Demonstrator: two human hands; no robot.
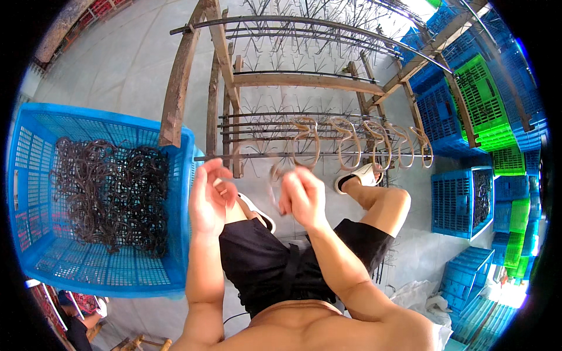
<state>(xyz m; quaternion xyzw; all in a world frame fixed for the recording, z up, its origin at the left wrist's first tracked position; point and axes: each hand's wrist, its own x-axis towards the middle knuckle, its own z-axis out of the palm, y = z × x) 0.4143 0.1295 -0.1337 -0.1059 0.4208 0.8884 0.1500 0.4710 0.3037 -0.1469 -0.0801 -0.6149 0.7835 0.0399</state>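
My left hand [209,196] is raised beside the blue crate's right rim, palm turned inward, with loosely bent fingers apart and nothing visible in them. A small pale band shows at one finger. My right hand [302,196] is closed in front of the rack, on what looks like a thin curved loop [273,190], smeared by motion. Past it, several tan figure-eight-like loops [349,143] hang in a row from a dark rod [257,156]. Tangled dark curved strips [111,196] fill part of the large blue mesh crate [111,281] on my left.
A wooden rack [304,81] with metal rods and many thin wire hooks stands ahead. Stacked blue and green crates [477,96] line the right side. Another blue crate [453,202] there holds dark strips. White plastic sheeting [418,298] lies at the lower right; another person [82,322] is at lower left.
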